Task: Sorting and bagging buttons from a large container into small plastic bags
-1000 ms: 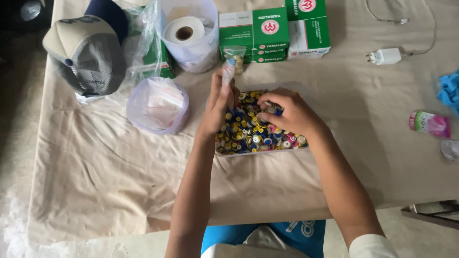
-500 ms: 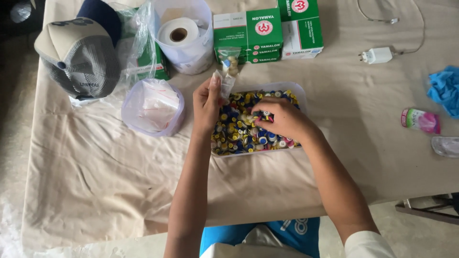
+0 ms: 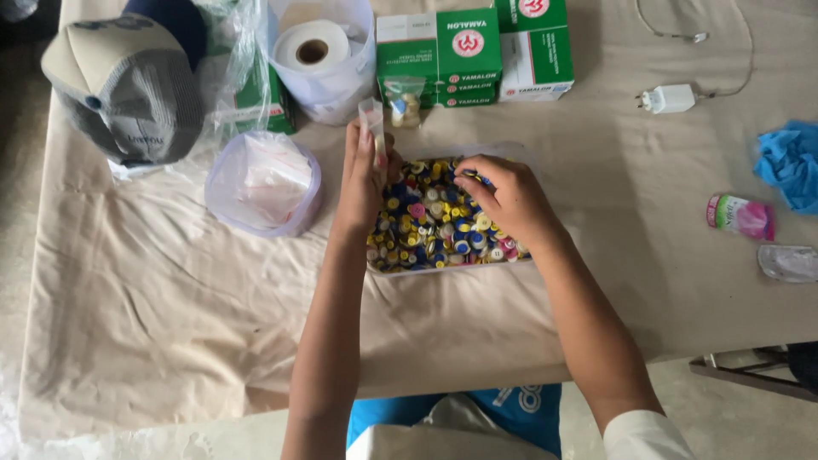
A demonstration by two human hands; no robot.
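While the left hand (image 3: pixel 365 175) still pinches a small clear bag (image 3: pixel 372 119), right hand (image 3: pixel 509 200) fingers have closed on buttons (image 3: pixel 434 226) in the tray (image 3: pixel 443 267).

Grey cap (image 3: pixel 119 85) at far left on beige cloth (image 3: pixel 170 324). Just beside it, crumpled clear bag (image 3: pixel 226 51) over a green box (image 3: pixel 260 102). Paper roll (image 3: pixel 311 47) upright in a white tub (image 3: pixel 336 81). Below, round lidded container (image 3: pixel 264 183), whitish inside. 2 green-and-white boxes (image 3: pixel 473 51) side by side at top centre. Farther right, white charger (image 3: pixel 669 98) with thin cable (image 3: pixel 741 51). Near right edge: blue glove (image 3: pixel 788 162), pink-green packet (image 3: pixel 740 215), clear wrapper (image 3: pixel 788 262) below it.
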